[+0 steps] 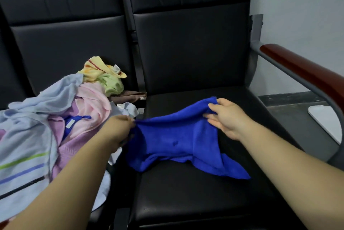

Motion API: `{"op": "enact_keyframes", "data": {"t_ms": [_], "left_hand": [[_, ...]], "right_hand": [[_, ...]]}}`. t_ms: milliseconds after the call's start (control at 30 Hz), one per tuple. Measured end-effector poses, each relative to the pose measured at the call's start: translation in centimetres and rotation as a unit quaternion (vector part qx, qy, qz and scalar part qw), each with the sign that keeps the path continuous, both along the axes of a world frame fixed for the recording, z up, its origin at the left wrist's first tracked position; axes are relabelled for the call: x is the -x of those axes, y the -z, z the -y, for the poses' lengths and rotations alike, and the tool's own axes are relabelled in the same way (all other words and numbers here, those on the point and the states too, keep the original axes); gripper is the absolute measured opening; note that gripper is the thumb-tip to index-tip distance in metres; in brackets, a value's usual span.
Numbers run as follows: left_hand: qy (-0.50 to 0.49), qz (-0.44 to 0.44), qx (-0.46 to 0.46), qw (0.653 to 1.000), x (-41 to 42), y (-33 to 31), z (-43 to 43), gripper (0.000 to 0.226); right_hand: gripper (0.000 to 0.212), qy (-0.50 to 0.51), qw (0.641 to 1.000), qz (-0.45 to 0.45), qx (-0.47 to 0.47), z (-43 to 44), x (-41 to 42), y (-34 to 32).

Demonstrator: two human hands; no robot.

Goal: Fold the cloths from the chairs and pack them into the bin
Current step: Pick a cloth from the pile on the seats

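2 bare forearms show, both uncovered from the wrist back to where they leave the frame, each rounded and widening away from the hand. The left hand point(119, 131) and the right hand point(227, 118) are bare too, fingers and wrists alike. The skin looks smooth and evenly lit, with faint creases at the right wrist.

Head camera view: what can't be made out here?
All in the head view:
- Fingertips of the left hand: hidden behind its own knuckles where it pinches the royal-blue terry towel.
- Heap of pastel cloths: count unclear; they overlap and the left edge cuts them off.
- Flat white object: cut off by the red-brown wooden armrest and the right edge.
- Yellow cloth's white tag: too small to read.
- Bin: outside the view.
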State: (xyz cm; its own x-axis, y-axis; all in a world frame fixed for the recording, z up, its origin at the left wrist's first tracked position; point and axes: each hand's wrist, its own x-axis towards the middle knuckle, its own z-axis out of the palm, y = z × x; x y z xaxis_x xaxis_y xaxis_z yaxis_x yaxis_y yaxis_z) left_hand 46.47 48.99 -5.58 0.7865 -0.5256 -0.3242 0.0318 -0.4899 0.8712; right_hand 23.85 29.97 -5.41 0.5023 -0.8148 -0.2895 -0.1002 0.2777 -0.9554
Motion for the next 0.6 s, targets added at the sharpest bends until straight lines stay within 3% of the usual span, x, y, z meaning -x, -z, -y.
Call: {"op": "enact_keyframes", "data": {"t_ms": [67,167,267,367,467,533,600], "left_hand": [[-0.064,-0.065,0.175,0.98,0.2,-0.5,1.8,0.025],[-0.075,-0.02,0.325,0.942,0.1,-2.6,3.4,0.017],[-0.034,0.098,0.355,0.929,0.0,-5.5,3.5,0.012],[0.014,0.152,0.348,0.925,0.0,-6.6,3.0,0.014],[0.079,0.296,0.244,0.92,-0.4,-4.8,2.5,0.011],[0.117,0.415,0.085,0.898,-0.7,-2.7,1.8,0.019],[0.188,0.456,-0.082,0.866,-1.1,-0.7,1.1,0.024]], "right_hand": [[0.01,0.046,0.99,-0.005,0.131,0.9,-0.7,0.8],[0.015,0.109,0.956,-0.002,0.271,2.1,-0.7,-1.2],[0.021,0.175,0.917,0.053,0.355,2.8,0.4,-4.7],[0.019,0.192,0.894,0.073,0.399,3.0,2.2,-6.1],[0.012,0.154,0.911,-0.019,0.383,4.0,3.9,-4.0],[0.013,0.098,0.934,-0.099,0.328,4.7,4.7,-1.6],[0.014,0.029,0.939,-0.204,0.275,5.0,5.3,0.2]]}}
